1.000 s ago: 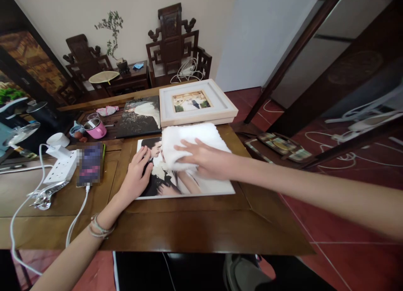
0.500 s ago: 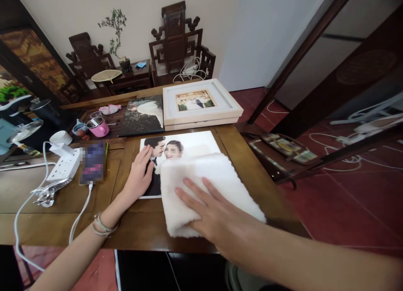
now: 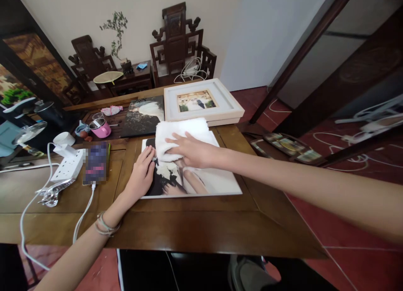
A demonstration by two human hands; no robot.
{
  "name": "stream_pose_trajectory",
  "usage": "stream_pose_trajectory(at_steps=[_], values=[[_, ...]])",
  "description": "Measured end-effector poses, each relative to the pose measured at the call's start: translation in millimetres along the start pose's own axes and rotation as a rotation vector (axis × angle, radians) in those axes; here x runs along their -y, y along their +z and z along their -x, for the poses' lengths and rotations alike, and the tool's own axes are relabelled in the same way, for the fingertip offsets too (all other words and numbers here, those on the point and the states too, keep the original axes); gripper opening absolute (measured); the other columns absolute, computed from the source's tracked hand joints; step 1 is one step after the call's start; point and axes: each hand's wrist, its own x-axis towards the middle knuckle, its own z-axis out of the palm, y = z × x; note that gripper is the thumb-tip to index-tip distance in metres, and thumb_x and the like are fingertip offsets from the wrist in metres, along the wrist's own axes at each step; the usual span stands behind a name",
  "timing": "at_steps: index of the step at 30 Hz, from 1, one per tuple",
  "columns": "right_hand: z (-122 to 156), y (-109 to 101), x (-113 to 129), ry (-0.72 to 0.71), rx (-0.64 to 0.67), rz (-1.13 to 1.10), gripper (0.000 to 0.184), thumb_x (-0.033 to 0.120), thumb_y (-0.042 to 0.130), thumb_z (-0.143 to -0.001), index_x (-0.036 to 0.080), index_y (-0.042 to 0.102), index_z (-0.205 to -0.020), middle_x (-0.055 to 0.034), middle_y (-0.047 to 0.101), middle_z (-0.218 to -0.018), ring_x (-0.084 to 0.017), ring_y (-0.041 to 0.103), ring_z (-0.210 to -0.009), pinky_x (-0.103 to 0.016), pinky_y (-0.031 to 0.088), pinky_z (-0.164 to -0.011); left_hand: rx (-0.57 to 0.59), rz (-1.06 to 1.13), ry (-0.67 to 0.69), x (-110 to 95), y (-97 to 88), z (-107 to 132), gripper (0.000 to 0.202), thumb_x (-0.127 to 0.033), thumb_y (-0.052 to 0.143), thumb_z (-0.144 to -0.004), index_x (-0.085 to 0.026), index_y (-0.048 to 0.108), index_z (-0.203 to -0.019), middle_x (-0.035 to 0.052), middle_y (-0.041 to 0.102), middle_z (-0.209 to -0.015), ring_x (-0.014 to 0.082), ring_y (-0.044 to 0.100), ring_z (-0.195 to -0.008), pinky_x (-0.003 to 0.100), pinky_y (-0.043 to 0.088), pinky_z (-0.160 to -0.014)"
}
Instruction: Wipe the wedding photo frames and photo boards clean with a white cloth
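A photo panel [image 3: 220,184] with a couple's portrait lies flat on the wooden table. My left hand [image 3: 143,171] rests open on its left edge, fingers stretched out flat. Across the upper part of the panel is a folded white towel [image 3: 179,129], and it covers the faces in the print. On this towel my right hand [image 3: 192,150] lies with fingers spread, pressing it against the surface. The lower part of the portrait shows below the towel.
Behind the panel are a white-framed picture [image 3: 204,101] and a dark photo panel [image 3: 143,116]. To the left stand a pink mug [image 3: 102,129], a phone [image 3: 96,161] on a cable and a white power strip [image 3: 69,165]. The table's front edge [image 3: 189,247] is close.
My right hand has moved the towel away from me and a little left, from the panel's lower right to its upper part. The lower portrait is now uncovered. My left hand stays in place.
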Motion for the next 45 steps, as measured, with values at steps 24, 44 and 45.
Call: stream_pose_trajectory(at_steps=[24,44,45], values=[[12.7,3.8,33.7,0.032,0.111,0.085,0.080,-0.010,0.049,-0.068,0.027,0.052,-0.140,-0.0095,0.015,-0.162,-0.045,0.005,-0.144,-0.077,0.016,-0.105,-0.014,0.000,-0.013,1.8,2.9,0.8,0.046,-0.024,0.036,-0.097,-0.018,0.046,-0.142,0.0135,0.042,-0.152,0.0248,0.034,-0.144,0.050,0.028,-0.118],[93.6,43.2,89.8,-0.203,0.075,-0.011,0.049,0.010,0.065,-0.068,0.022,0.071,-0.115,-0.0102,0.021,-0.160,-0.049,0.006,-0.143,-0.078,0.009,-0.107,-0.014,0.024,-0.035,0.7,3.7,1.8,0.047,-0.022,0.036,-0.097,-0.012,0.045,-0.141,0.0171,0.040,-0.153,0.0268,0.033,-0.144,0.051,0.030,-0.117],[91.9,41.2,85.0,-0.204,0.086,-0.009,0.051,0.007,0.062,-0.067,0.021,0.071,-0.116,-0.0100,0.021,-0.160,-0.047,0.006,-0.144,-0.077,0.009,-0.108,-0.014,0.025,-0.035,0.7,3.9,1.9,0.047,-0.022,0.036,-0.097,-0.012,0.045,-0.141,0.0173,0.040,-0.153,0.0270,0.033,-0.144,0.051,0.030,-0.117]])
